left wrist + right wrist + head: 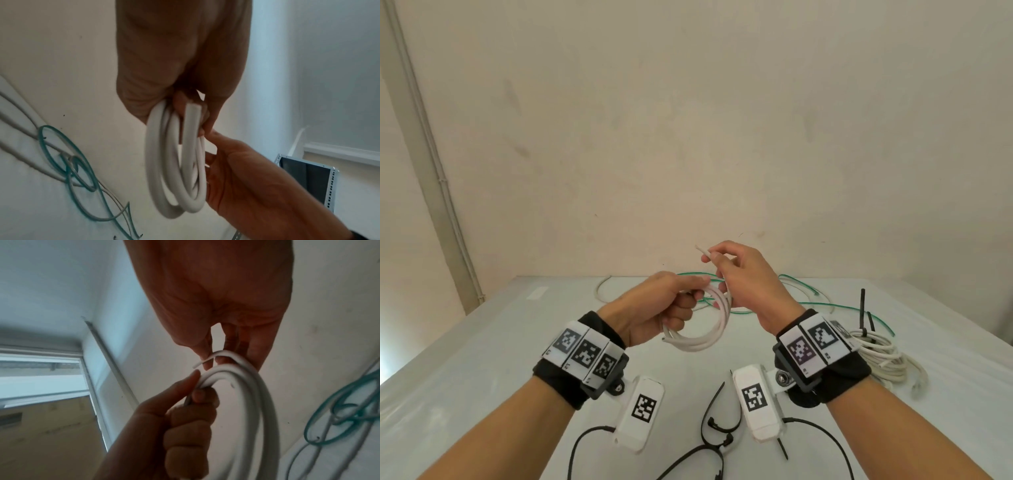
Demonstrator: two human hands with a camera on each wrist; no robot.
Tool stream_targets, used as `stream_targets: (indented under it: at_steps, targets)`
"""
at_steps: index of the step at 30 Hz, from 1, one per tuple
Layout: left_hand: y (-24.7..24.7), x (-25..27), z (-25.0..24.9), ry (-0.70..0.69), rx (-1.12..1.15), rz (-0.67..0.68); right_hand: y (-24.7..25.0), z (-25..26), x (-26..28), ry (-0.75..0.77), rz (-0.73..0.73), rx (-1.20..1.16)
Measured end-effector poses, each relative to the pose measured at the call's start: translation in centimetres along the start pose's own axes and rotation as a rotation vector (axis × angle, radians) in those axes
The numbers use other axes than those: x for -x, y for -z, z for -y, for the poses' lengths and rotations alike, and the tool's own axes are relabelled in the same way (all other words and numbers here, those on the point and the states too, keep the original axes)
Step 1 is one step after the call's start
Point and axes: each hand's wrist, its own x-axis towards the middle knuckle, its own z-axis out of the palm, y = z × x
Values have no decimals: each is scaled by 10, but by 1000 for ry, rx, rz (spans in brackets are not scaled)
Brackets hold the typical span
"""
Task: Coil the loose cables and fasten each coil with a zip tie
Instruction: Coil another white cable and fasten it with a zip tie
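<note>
White cable coil (705,329) in both hands above the counter (482,342) — last turn going on.

My left hand (664,305) is clamped round the bundled loops; my right hand (743,277) pinches the free cable end (703,251) just above the coil. The cable looks light but springy, with a smooth jacket, so I judge the loops will pop open if I slacken. Best hold is where the turns cross, which is also where the tie should go. Loose black zip ties (717,428) lie on the counter nearer me than the coil, partly under my wrist cameras. Beyond the coil a green cable (839,306) sprawls tangled with pale ones. To the coil's right sits a finished, tied coil (883,356) — neither blocks me.
</note>
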Motion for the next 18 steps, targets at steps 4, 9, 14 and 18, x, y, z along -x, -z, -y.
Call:
stream_targets:
  at_steps: [4,9,14,18]
  targets:
    - [4,-2,1,11,46,-43,8,-4,2,-90,72,-171]
    - [-3,-1,5,27,-77,-12,2,-11,3,-15,153,-56]
    - [-4,3,6,61,-94,15,2,-18,1,37,148,-58]
    - [-3,1,12,62,-3,8,-2,-20,1,33,120,-99]
